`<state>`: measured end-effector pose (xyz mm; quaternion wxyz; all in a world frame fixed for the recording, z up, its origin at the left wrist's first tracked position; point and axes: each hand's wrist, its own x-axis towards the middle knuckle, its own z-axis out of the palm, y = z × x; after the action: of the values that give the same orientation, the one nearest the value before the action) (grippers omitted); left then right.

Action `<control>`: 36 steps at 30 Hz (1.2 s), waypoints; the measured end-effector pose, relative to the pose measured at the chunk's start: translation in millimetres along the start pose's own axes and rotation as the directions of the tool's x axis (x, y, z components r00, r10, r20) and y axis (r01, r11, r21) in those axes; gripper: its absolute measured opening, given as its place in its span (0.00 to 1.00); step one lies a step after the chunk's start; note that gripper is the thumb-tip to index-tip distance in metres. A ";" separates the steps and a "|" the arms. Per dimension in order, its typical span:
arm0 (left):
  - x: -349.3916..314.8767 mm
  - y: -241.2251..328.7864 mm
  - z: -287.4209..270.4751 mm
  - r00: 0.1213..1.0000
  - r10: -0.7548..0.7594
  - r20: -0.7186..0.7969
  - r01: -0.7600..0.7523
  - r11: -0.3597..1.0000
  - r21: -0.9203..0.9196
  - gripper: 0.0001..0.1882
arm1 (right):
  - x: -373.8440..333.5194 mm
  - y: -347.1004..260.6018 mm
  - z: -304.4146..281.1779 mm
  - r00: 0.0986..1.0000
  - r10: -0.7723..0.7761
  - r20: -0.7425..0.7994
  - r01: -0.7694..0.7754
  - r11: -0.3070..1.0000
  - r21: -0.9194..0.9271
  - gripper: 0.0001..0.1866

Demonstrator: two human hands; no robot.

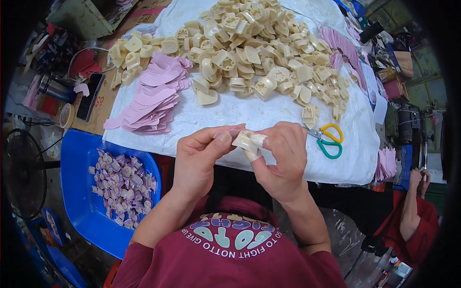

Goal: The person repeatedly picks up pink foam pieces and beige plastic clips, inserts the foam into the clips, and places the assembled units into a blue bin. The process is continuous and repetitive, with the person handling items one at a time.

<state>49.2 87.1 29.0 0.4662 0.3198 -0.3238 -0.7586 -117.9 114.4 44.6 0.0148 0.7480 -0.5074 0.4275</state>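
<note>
Above the near edge of the table, my two hands meet around a cream plastic shoe heel (246,140). My right hand (285,163), with pale wraps on its thumb and a finger, grips the heel. The fingers of my left hand (199,156) pinch a lilac cover piece (231,129) against the heel's upper side; much of that piece is hidden by fingers. Beyond my hands spreads a large heap of bare cream heels (249,55). Left of it lies a fanned stack of lilac cover pieces (153,103).
Scissors (341,134) with yellow and green handles lie to the right. A blue tub (79,211) at left holds lilac-covered heels (122,185). Near it are a phone (90,98), a tape roll (66,115) and a fan (24,168). Another person (413,221) is at far right.
</note>
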 end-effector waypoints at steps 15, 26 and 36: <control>15.2 9.0 -24.5 0.965 -0.206 0.163 0.149 0.941 0.304 0.10 | -8.4 11.4 0.2 0.983 -0.005 0.182 -0.002 0.999 0.037 0.13; 33.8 27.5 -23.2 0.882 -0.378 0.282 0.070 0.695 0.716 0.05 | -24.6 5.1 13.4 0.939 0.239 0.246 -0.299 0.923 0.245 0.10; 20.9 -7.1 -35.5 0.939 -0.071 0.337 -0.004 0.976 0.216 0.08 | -26.7 -5.5 11.4 0.656 0.633 0.411 -0.734 0.409 0.541 0.10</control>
<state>66.0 63.6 -1.2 0.3526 0.2363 -0.4740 -0.7715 -109.8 131.8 22.2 -0.4662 0.4540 -0.5780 0.4925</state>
